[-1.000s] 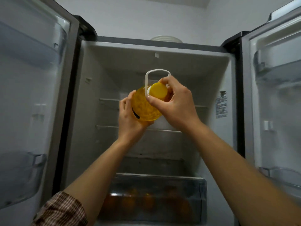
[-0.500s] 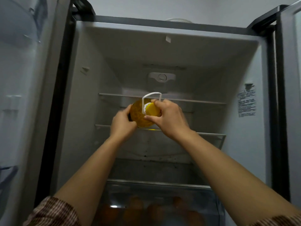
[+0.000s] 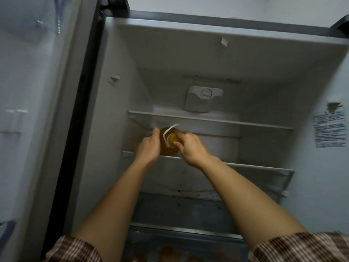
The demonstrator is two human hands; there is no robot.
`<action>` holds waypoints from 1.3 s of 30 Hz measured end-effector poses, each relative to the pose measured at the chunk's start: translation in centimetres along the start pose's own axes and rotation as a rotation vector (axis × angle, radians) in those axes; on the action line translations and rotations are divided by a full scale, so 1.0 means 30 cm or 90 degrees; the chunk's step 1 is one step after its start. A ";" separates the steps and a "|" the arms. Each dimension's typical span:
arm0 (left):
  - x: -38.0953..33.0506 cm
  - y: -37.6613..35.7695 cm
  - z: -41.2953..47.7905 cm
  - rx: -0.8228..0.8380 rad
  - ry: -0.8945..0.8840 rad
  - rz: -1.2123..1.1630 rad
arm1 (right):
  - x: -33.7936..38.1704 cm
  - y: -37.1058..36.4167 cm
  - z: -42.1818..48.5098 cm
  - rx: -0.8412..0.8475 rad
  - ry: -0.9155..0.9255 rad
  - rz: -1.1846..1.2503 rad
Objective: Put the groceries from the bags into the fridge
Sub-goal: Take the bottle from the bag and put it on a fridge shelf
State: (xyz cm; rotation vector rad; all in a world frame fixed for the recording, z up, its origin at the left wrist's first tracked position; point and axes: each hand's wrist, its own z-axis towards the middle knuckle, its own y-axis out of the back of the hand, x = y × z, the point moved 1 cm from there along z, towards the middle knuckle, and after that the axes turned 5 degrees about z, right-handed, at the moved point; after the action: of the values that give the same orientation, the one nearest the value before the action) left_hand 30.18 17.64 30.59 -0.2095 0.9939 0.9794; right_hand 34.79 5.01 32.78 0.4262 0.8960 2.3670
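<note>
Reaching in from the bottom of the view, two bare forearms come out of brown-and-white checked sleeves and stretch up into the open fridge. Nearest the camera, below the arms, lies the clear front of a crisper drawer with blurred orange shapes behind it — too dim to name. Above that is a dark, speckled ledge and then the lower glass shelf, its white front rail running from left to right.

At that rail the hands meet around a yellow oil bottle. The left hand is cupped against the bottle's left side, thumb up along it; the right hand closes its fingers on the yellow cap and the neck, with the white carrying handle tipped up and to the left of it. Both hands are clamped on the bottle, which stands at the front left part of the lower shelf — whether its base already rests on the glass cannot be told, as the hands hide it.

Farther in, the upper glass shelf is bare, and on the back wall above it sits a white control housing with a round dial. A printed label is stuck on the right inner wall. To the left stands the open door with clear bins, and over the fridge top a pale wall shows.
</note>
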 end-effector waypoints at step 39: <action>-0.014 0.361 -1.109 -0.085 -0.199 0.432 | 0.293 0.205 -0.865 0.075 0.059 0.081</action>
State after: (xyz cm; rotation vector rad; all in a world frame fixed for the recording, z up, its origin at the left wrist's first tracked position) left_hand 1.48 5.08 15.01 0.1854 0.7145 1.6425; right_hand 13.18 -6.46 18.97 0.4351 1.0832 2.4747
